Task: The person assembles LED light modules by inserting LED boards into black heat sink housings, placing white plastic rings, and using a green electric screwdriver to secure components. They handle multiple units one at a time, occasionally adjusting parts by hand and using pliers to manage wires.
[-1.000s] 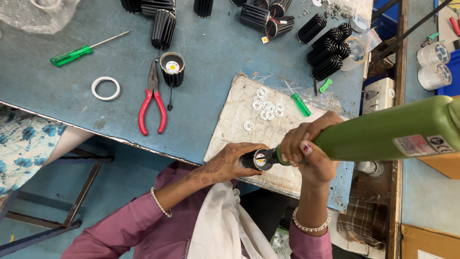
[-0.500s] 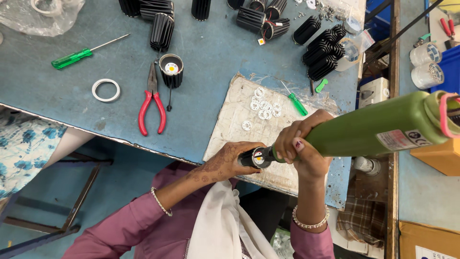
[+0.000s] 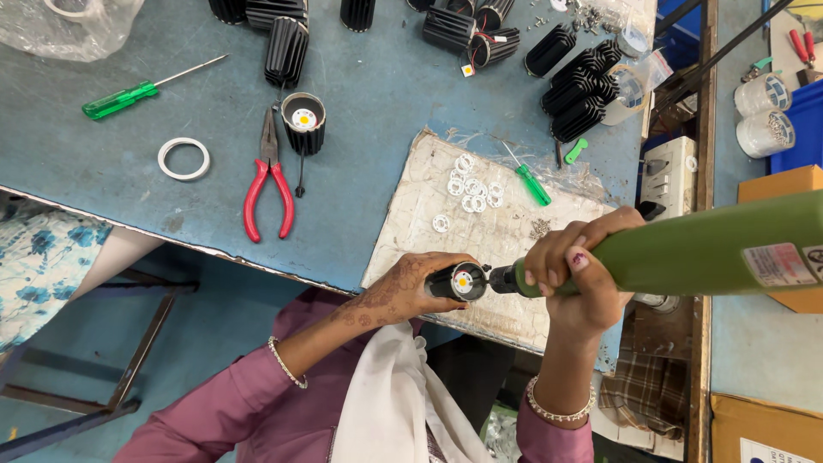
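Observation:
My left hand [image 3: 410, 285] grips a small black finned lamp housing [image 3: 458, 282] with its open end and yellow-centred disc facing up, at the near edge of a worn white board [image 3: 506, 231]. My right hand [image 3: 573, 273] holds a long green electric screwdriver [image 3: 711, 249] lying nearly level, its dark tip pressed against the housing's right side. Several small white rings [image 3: 467, 190] and a short green screwdriver [image 3: 531, 182] lie on the board just beyond my hands.
On the blue table [image 3: 369, 103]: red-handled pliers [image 3: 267, 184], another housing with a disc [image 3: 303, 122], a white ring [image 3: 183, 159], a long green screwdriver [image 3: 141, 90], several black finned housings [image 3: 579, 86] at the back. Tape rolls [image 3: 763, 111] sit at far right.
The green electric screwdriver has swung down to a flatter angle. Both hands and the housing have stayed at the board's near edge.

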